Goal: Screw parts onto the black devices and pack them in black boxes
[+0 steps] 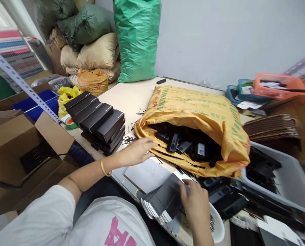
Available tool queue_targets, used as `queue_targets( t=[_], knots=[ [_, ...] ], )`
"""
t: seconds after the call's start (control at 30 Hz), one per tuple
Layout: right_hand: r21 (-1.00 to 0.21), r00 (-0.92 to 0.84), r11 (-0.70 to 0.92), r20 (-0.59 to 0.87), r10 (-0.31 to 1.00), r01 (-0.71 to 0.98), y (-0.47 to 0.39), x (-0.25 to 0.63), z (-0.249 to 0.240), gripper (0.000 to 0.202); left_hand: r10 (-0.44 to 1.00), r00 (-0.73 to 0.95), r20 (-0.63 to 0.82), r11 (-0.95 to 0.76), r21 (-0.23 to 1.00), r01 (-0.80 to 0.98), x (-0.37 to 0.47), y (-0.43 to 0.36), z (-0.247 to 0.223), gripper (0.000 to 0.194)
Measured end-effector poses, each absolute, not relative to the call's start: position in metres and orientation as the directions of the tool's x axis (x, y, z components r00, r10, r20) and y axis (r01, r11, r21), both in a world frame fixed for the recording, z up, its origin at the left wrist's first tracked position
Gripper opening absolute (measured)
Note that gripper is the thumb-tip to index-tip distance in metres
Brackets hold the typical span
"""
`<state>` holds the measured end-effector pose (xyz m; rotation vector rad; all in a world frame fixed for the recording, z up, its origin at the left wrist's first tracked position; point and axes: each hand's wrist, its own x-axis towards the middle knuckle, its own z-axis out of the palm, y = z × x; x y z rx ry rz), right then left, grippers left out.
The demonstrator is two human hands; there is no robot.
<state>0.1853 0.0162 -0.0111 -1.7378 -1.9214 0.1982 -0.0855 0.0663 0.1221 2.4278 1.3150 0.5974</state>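
by yellow sack, left hand loose; right hand at flat boxes, grip unclear

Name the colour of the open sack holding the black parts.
The open sack is yellow-orange, printed in green and red; see the head view.

1. A plain, pale grey wall rises behind the far edge of the table.
2. The table has a smooth cream top, bare toward that far edge.
3. At its far left corner a tall green sack stands upright near the wall.
4. Beyond the left edge, sacks are piled: dark green sacks over beige sacks.
5. 2 perforated metal bars slant through the room: 1 left bar past the left edge, 1 right bar beyond the far right corner.
6. Light falls evenly across the wall.
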Motion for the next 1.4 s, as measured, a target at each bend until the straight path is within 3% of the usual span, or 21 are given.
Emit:
queue_targets(
  t=[0.07,0.17,0.37,0.53,0.63,0.73,0.8,0.9,0.97,1.1,1.17,1.23,1.3,1.37,1.4],
  knots=[
    [-0.299,-0.095,0.143,0.169,0.981,0.944,0.007,0.192,-0.022,0.021,0.872,0.489,-0.007,-0.414,0.524,0.745,-0.050,0.090,0.084,0.030],
    [-0.266,-0.087,0.102,0.067,0.994,0.958,-0.001,0.191,-0.028,0.015,0.901,0.424,-0.095,-0.317,0.522,0.791,-0.009,0.141,0.041,0.031],
    [-0.367,-0.007,0.020,0.037,0.999,0.930,-0.006,0.187,-0.023,0.015,0.952,0.279,-0.126,-0.183,0.497,0.848,0.032,0.223,0.004,0.056],
    [-0.581,0.011,0.024,0.057,0.998,0.814,-0.007,0.198,-0.017,0.013,0.944,0.301,-0.133,-0.190,0.528,0.828,0.020,0.231,-0.017,0.044],
    [-0.620,0.129,-0.066,0.058,0.990,0.782,-0.006,0.215,-0.010,0.020,0.950,0.291,-0.115,-0.172,0.585,0.792,0.000,0.223,-0.025,0.045],
    [-0.520,0.270,-0.231,-0.001,0.963,0.822,-0.012,0.237,-0.005,0.019,0.956,0.279,-0.097,-0.141,0.679,0.720,-0.021,0.215,-0.023,0.038],
    [-0.402,0.298,-0.330,-0.141,0.944,0.854,-0.018,0.248,-0.008,0.014,0.953,0.292,-0.079,-0.131,0.762,0.634,-0.032,0.209,-0.018,0.037],
    [-0.294,0.263,-0.355,-0.310,0.914,0.888,-0.025,0.254,-0.020,0.006,0.936,0.350,-0.042,-0.128,0.885,0.447,-0.037,0.196,-0.010,0.043],
    [-0.300,0.232,-0.316,-0.284,0.930,0.900,-0.028,0.253,-0.030,0.009,0.924,0.383,-0.014,-0.122,0.937,0.329,-0.034,0.185,-0.006,0.046],
    [-0.386,0.244,-0.288,-0.161,0.956,0.876,-0.031,0.254,-0.036,0.013,0.912,0.408,-0.053,0.085,0.995,-0.061,-0.022,0.158,0.002,0.046],
    [-0.456,0.297,-0.300,-0.080,0.951,0.838,-0.030,0.254,-0.032,0.014,0.900,0.420,-0.119,0.259,0.920,-0.294,-0.017,0.144,0.007,0.045],
    [-0.578,0.372,-0.311,-0.013,0.928,0.754,-0.028,0.250,-0.025,0.013,0.881,0.435,-0.188,0.370,0.846,-0.383,-0.013,0.129,0.010,0.047],
    [-0.784,0.452,-0.298,-0.024,0.892,0.545,-0.024,0.239,-0.017,0.014,0.850,0.461,-0.255,0.440,0.825,-0.354,-0.012,0.113,0.011,0.052],
    [-0.955,0.467,-0.228,-0.116,0.877,0.189,-0.019,0.224,-0.009,0.018,0.834,0.473,-0.286,0.438,0.863,-0.251,-0.015,0.097,0.014,0.060],
    [-0.982,0.436,-0.187,-0.168,0.884,0.000,-0.017,0.216,-0.005,0.021,0.838,0.477,-0.266,0.386,0.906,-0.174,-0.018,0.090,0.016,0.063]
  ],
)
